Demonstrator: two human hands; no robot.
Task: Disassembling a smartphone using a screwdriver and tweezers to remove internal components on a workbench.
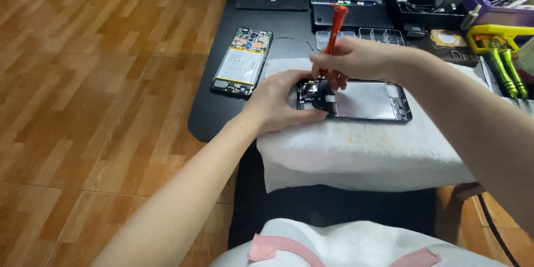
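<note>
On a white towel (361, 150) spread over a black table (217, 111), a left hand (278, 103) clamps the end of an opened phone frame (361, 101) while the right hand (356, 60) pinches an orange screwdriver (335, 28) upright over it, a second opened phone (242, 62) lying nearby.

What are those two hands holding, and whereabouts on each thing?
Right hand grips the orange screwdriver low on its shaft. Left hand holds the opened phone by its left end.
</note>
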